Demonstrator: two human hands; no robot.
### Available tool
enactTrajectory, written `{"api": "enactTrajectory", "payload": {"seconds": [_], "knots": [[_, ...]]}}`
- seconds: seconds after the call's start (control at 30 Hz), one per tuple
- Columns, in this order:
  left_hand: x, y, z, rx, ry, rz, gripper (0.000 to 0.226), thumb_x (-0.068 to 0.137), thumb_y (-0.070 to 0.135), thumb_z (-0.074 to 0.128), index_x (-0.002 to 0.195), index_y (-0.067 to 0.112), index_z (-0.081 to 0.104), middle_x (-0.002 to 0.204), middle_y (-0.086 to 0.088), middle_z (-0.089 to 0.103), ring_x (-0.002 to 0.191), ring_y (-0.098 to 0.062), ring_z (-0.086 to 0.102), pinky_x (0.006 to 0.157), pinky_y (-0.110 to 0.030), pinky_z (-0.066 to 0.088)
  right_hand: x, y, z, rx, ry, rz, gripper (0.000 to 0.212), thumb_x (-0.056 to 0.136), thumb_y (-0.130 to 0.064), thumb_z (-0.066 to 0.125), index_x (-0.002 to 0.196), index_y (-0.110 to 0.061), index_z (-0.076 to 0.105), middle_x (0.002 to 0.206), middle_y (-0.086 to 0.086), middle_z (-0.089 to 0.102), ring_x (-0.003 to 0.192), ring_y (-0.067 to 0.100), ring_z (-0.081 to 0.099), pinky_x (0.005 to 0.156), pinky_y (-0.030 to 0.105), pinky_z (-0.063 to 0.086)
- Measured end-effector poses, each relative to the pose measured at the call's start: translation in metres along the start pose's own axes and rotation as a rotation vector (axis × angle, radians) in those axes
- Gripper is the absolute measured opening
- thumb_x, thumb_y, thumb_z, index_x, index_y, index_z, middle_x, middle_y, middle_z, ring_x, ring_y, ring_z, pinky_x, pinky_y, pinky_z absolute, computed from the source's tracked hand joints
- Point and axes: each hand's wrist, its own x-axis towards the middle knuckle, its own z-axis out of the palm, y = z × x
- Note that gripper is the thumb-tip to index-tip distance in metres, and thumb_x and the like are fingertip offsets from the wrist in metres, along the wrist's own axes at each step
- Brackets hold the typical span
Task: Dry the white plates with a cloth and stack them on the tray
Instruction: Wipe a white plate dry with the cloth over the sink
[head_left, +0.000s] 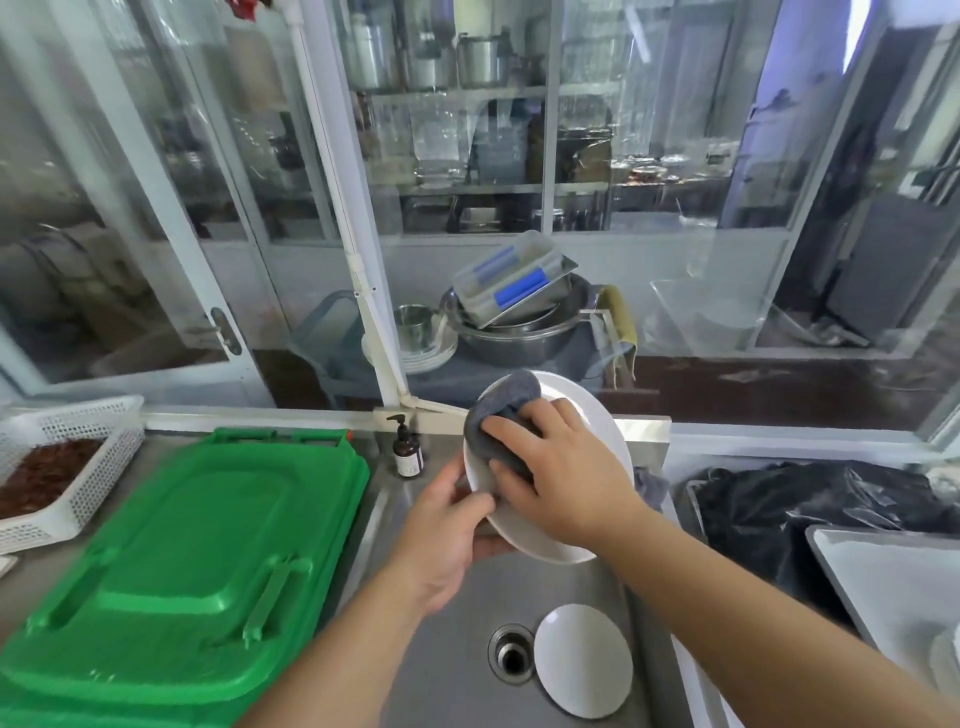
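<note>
- The left hand (445, 525) grips the lower left rim of a white plate (597, 426), thumb on the face and fingers curled under it.
- The plate is held tilted above the steel sink (452, 649), its face turned toward the camera.
- The right hand (563, 470) presses a grey cloth (498, 410) against the plate's face; its fingers (506, 427) are bent over the cloth and hold it against the plate.
- The cloth covers the upper left part of the plate, and a bit of it hangs behind the plate's right edge.
- A second white plate (583, 660) lies flat in the sink, just beside the drain (512, 653) on its right.
- A green plastic lid (182, 545) lies on the desk to the left of the sink.
- A white basket (72, 457) with brownish contents sits at the far left.
- A small brown pump bottle (407, 449) stands at the back edge of the sink.
- A light tray (883, 571) shows at the right edge, with black plastic (810, 499) bunched behind it.
</note>
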Motion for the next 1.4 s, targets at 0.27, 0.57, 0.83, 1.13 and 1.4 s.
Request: {"api": "enactTrajectory", "payload": {"seconds": [0.27, 0.57, 0.83, 1.13, 1.4], "knots": [[-0.009, 0.029, -0.022, -0.081, -0.048, 0.108, 0.051, 0.079, 0.003, 0.064, 0.120, 0.032, 0.074, 0.114, -0.011, 0.076, 0.094, -0.030, 0.076, 0.070, -0.046, 0.064, 0.055, -0.010, -0.015, -0.088, 0.134, 0.199, 0.038, 0.100, -0.033, 0.059, 0.136, -0.025, 0.064, 0.116, 0.012, 0.062, 0.094, 0.041, 0.055, 0.079, 0.051, 0.053], [-0.013, 0.057, -0.046, -0.170, 0.029, 0.295, 0.054, 0.078, 0.002, 0.064, 0.119, 0.036, 0.075, 0.113, -0.001, 0.077, 0.099, -0.017, 0.074, 0.071, -0.040, 0.063, 0.068, -0.010, -0.017, -0.147, 0.140, 0.391, 0.035, 0.103, -0.034, 0.054, 0.135, -0.024, 0.064, 0.123, 0.014, 0.063, 0.102, 0.045, 0.059, 0.080, 0.048, 0.054], [-0.008, 0.069, -0.056, -0.196, 0.125, 0.318, 0.062, 0.094, -0.017, 0.052, 0.125, 0.034, 0.069, 0.114, -0.002, 0.077, 0.101, -0.022, 0.075, 0.070, -0.042, 0.064, 0.026, -0.052, 0.005, 0.062, 0.081, 0.413, 0.025, 0.094, -0.031, 0.059, 0.114, -0.024, 0.071, 0.100, 0.005, 0.063, 0.088, 0.035, 0.060, 0.068, 0.038, 0.048], [-0.012, 0.057, -0.040, -0.095, 0.016, 0.275, 0.058, 0.082, 0.002, 0.056, 0.128, 0.035, 0.067, 0.115, -0.011, 0.077, 0.096, -0.027, 0.077, 0.072, -0.041, 0.063, 0.047, -0.065, -0.004, 0.249, 0.115, 0.253, 0.035, 0.093, -0.038, 0.061, 0.126, -0.029, 0.068, 0.112, -0.004, 0.064, 0.090, 0.014, 0.057, 0.073, 0.028, 0.044], [-0.019, 0.051, -0.026, -0.123, 0.018, 0.290, 0.048, 0.081, 0.005, 0.061, 0.118, 0.033, 0.075, 0.114, -0.007, 0.078, 0.103, -0.023, 0.075, 0.073, -0.043, 0.063, 0.094, -0.029, -0.023, 0.092, 0.214, 0.300, 0.031, 0.098, -0.026, 0.061, 0.128, -0.020, 0.068, 0.118, 0.012, 0.064, 0.101, 0.038, 0.062, 0.078, 0.038, 0.050]]}}
